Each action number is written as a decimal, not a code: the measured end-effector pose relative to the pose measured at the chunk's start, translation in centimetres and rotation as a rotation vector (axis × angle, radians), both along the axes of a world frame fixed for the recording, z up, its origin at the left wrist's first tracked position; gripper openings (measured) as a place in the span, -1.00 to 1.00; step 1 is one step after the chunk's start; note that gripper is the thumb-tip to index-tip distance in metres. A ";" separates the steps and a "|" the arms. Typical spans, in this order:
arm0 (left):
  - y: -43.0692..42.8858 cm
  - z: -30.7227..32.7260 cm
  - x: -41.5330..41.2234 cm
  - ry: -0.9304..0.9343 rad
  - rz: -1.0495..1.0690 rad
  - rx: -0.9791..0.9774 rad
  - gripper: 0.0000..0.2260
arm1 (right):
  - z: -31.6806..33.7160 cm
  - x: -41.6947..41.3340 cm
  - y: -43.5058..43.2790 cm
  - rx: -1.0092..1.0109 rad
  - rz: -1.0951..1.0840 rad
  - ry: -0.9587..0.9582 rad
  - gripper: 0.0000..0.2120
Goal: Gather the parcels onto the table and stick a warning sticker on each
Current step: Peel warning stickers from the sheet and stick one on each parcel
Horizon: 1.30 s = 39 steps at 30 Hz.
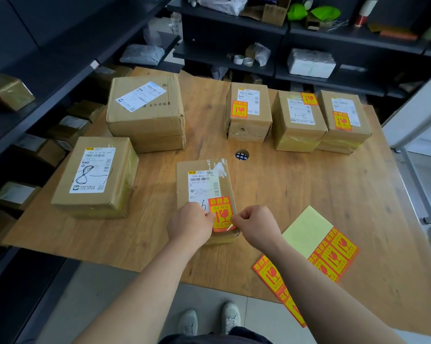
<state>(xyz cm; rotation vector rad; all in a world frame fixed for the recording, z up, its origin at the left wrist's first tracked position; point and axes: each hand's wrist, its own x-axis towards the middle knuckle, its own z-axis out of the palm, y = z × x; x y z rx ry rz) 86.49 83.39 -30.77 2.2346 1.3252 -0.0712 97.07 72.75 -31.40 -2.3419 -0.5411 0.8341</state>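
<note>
Both your forearms reach in from the near edge and meet over the nearest parcel [204, 184]. Your left hand [191, 225] has its fingers curled and pinches the left edge of the warning sticker [220, 213]. Your right hand [255, 224], knuckles up, pinches the sticker's lower right corner.

The parcel lies flat on the wooden table [296, 189], just this side of a round cable hole [242, 155]. Three stickered boxes [298, 120] stand in a row at the far edge. Two unstickered boxes [95, 175] sit to the left. Sheets of spare stickers [333, 254] and a pale yellow backing sheet [306, 232] lie by your right arm. Dark shelving [234, 28] with more packages lines the left and the back.

The parcel's long axis runs away from you, leaning slightly left. The sticker lies lengthwise along it at the near end, its heading at the far end, overlapping the white shipping label's corner.
</note>
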 end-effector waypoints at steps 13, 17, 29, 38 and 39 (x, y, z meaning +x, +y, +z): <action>0.0 -0.3 0.3 0.025 0.004 0.023 -0.72 | -0.3 0.1 0.5 -0.028 -0.031 0.026 -0.79; -0.1 -0.5 0.2 -0.001 -0.008 0.060 -0.68 | -0.2 0.1 0.5 -0.033 -0.024 0.016 -0.80; -0.1 -1.7 -1.3 -0.202 -0.130 0.166 -0.87 | -0.4 0.2 -0.2 -0.025 0.010 -0.074 -0.70; 0.2 -3.2 -3.3 -0.097 -0.433 0.495 -0.57 | -1.7 0.6 -1.9 -0.043 0.606 -0.578 -0.51; 0.2 -3.2 -3.3 -0.076 -0.447 0.523 -0.57 | -1.7 0.8 -1.9 -0.085 0.645 -0.642 -0.49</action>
